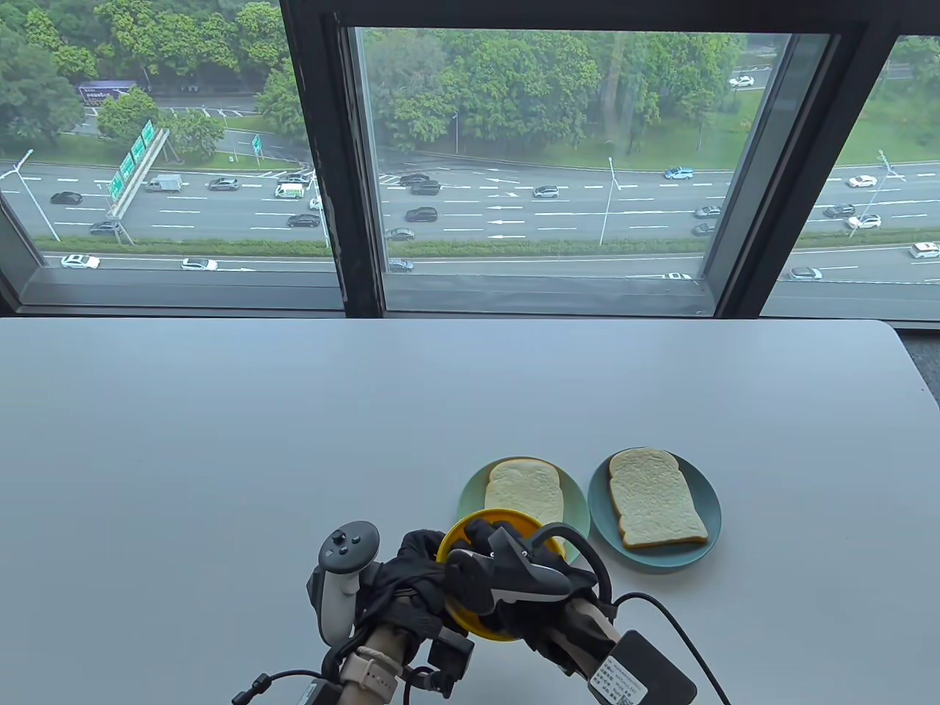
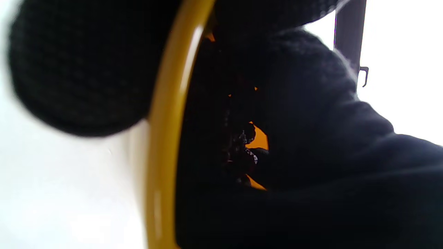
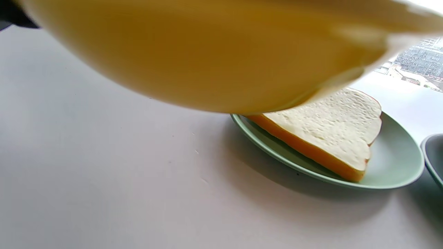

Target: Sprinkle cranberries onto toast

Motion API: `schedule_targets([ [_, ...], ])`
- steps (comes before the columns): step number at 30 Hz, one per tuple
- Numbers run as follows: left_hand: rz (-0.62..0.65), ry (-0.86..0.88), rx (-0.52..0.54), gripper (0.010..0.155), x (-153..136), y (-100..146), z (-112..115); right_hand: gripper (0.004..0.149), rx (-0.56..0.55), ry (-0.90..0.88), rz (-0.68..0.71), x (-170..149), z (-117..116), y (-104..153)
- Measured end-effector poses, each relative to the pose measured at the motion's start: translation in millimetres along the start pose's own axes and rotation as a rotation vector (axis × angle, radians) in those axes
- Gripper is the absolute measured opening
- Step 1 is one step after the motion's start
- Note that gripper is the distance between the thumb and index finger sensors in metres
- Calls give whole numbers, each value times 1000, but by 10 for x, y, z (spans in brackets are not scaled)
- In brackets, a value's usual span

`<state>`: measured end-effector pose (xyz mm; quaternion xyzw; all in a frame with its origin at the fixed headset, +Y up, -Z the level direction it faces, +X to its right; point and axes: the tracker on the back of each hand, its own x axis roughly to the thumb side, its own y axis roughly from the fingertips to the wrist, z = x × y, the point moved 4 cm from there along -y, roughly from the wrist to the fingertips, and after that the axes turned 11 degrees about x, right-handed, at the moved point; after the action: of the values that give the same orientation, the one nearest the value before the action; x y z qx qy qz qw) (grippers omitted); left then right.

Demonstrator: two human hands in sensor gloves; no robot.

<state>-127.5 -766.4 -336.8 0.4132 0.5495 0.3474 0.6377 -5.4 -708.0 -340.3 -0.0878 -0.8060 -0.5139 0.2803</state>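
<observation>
A yellow bowl [image 1: 481, 628] is held above the table's near edge, partly over the pale green plate [image 1: 470, 492] with a slice of toast [image 1: 525, 496]. My left hand [image 1: 429, 558] grips the bowl's left rim [image 2: 166, 138]. My right hand [image 1: 488, 534] reaches into the bowl from above, and its gloved fingers [image 2: 311, 121] touch dark cranberries [image 2: 240, 148]; whether they pinch any is hidden. The right wrist view shows the bowl's underside [image 3: 207, 52] above that toast [image 3: 332, 128]. A second slice of toast [image 1: 657, 507] lies on a blue plate [image 1: 705, 485].
The two plates sit side by side, the green plate [image 3: 391, 162] nearly touching the blue one [image 3: 434, 155]. The white table [image 1: 294, 426] ends at a window sill at the back. Cables trail from both wrists at the near edge.
</observation>
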Motion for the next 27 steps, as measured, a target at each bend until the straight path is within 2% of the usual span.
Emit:
schedule_targets([
  [3, -25, 53, -14, 57, -50, -5, 32, 78, -45, 25, -10, 20, 70, -39],
  [9, -36, 79, -28, 57, -71, -40, 37, 36, -136, 47, -16, -10, 143, -22],
  [12, -62, 51, -46, 57, -96, -44, 14, 33, -149, -2, 36, -32, 143, 1],
  [14, -58, -17, -17, 56, -78, -56, -45, 30, -234, -57, 56, -70, 173, 39],
  [16, -58, -86, 14, 55, -76, -59, -106, 29, -339, -59, 47, -136, 221, 93],
  [17, -75, -109, 16, 56, -93, -57, -118, 28, -357, -44, 41, -171, 245, 106],
  [20, -100, -134, -8, 56, -156, -84, -103, 28, -317, -98, 29, -322, 298, 103],
  [24, -113, -70, -42, 56, -177, -110, -54, 28, -300, -208, 7, -529, 403, 42],
  [27, -116, -91, -57, 55, -181, -109, -53, 28, -303, -237, -56, -712, 471, -123],
])
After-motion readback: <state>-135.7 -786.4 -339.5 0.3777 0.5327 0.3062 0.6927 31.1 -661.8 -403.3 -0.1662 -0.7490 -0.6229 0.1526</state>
